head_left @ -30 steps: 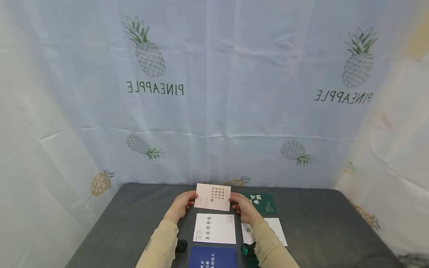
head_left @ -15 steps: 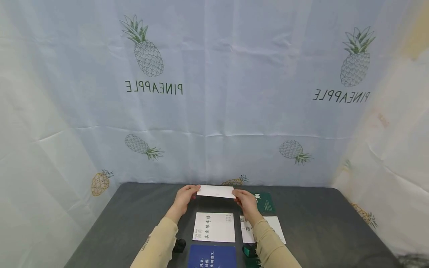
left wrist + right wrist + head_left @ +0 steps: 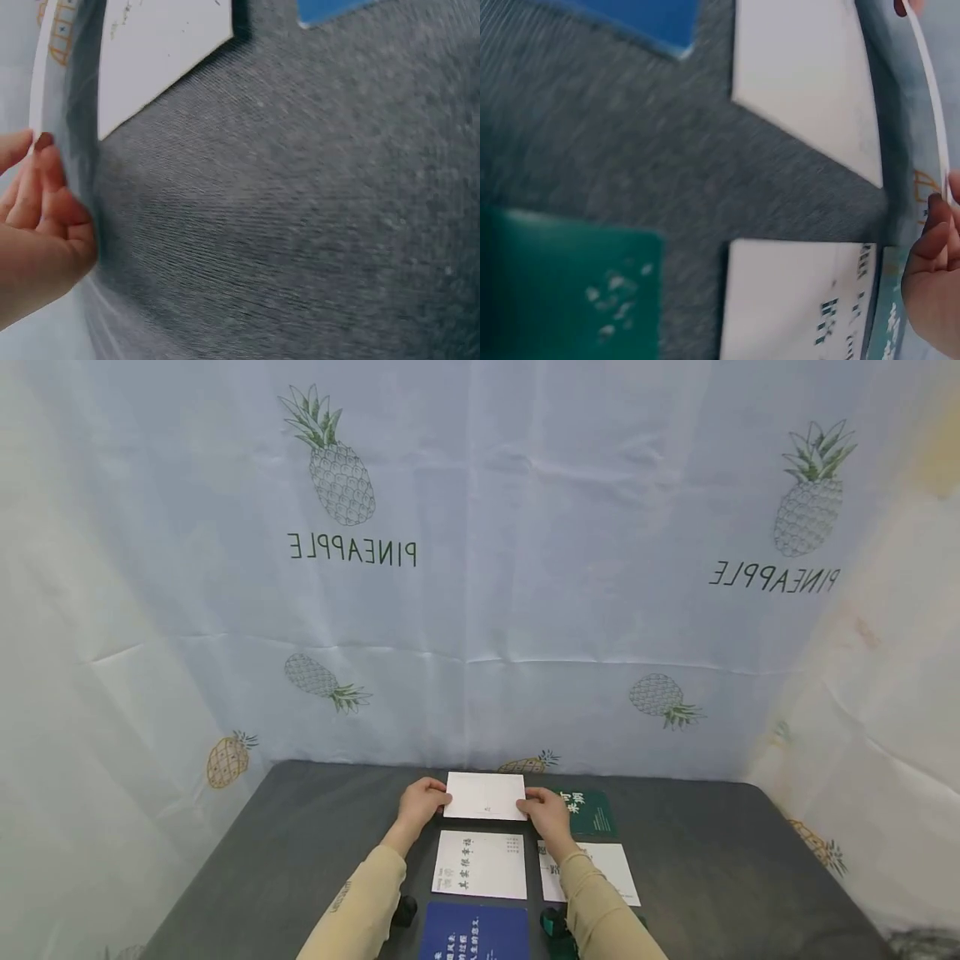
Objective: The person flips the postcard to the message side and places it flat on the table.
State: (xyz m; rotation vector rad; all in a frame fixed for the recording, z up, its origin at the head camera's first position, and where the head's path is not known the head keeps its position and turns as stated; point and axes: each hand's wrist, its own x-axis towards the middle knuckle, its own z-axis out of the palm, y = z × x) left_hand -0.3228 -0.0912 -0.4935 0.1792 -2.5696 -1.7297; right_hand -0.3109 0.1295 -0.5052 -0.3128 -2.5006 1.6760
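Note:
A postcard [image 3: 485, 795], its nearly plain white side facing up, is held by both hands at the far end of the table. My left hand [image 3: 420, 803] pinches its left edge between thumb and fingers, and my right hand [image 3: 546, 817] pinches the right edge. Seen edge-on in the left wrist view, the card [image 3: 42, 75] stands off the cloth, with the left hand [image 3: 41, 217] at its lower end. In the right wrist view the same card [image 3: 928, 82] shows as a thin strip in the right hand [image 3: 937, 277].
Nearer on the dark grey table [image 3: 315, 860] lie a white postcard with dark writing [image 3: 480, 864] and a blue one [image 3: 476, 935]. To the right are a green postcard [image 3: 596, 814] and another white one [image 3: 611, 872], partly behind the right arm. A pineapple-print curtain [image 3: 480, 710] borders the back.
The held postcard has been turned over: its pink side with red writing faced up before, then it tilted, and now the white side shows. Both hands kept to its side edges.

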